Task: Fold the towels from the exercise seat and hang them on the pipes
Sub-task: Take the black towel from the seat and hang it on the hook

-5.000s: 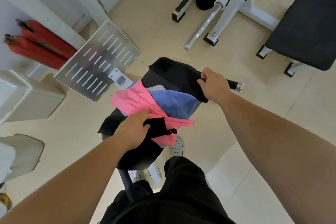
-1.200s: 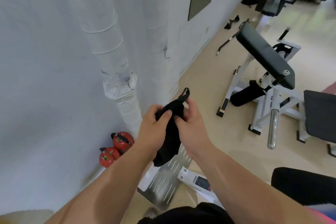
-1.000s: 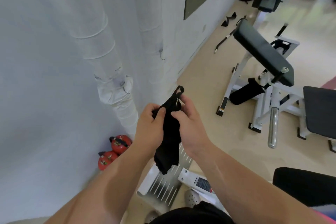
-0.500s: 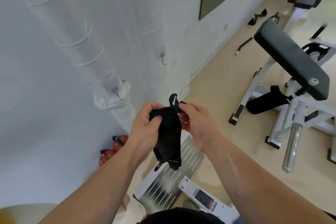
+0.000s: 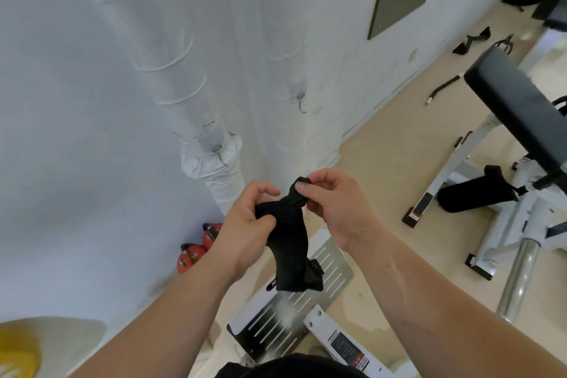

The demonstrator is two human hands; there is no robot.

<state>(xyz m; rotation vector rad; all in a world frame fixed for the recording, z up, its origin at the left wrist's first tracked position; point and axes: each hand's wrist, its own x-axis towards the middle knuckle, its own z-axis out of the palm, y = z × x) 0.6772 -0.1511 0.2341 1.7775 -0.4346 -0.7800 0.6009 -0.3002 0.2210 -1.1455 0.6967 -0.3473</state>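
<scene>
A small black towel (image 5: 291, 242) hangs bunched between both hands in front of the wall. My left hand (image 5: 245, 230) grips its upper left part with curled fingers. My right hand (image 5: 334, 205) pinches the towel's top end between thumb and fingers. The lower end dangles over a slotted metal plate. Two white wrapped pipes run up the wall behind: a left pipe (image 5: 196, 120) with a bulky joint and a right pipe (image 5: 285, 95) carrying a small metal hook (image 5: 302, 101). The exercise seat and the other towels are out of view.
A slotted metal footplate (image 5: 294, 307) lies on the floor below my hands. Two red fire extinguishers (image 5: 199, 245) lie at the wall's foot. A white bench machine with a black pad (image 5: 518, 110) stands at the right. Straps lie along the far wall.
My hands have lifted the black towel from the seat to the pipes on the wall. In the last second my right hand has pulled the towel's top end up and twisted it.
</scene>
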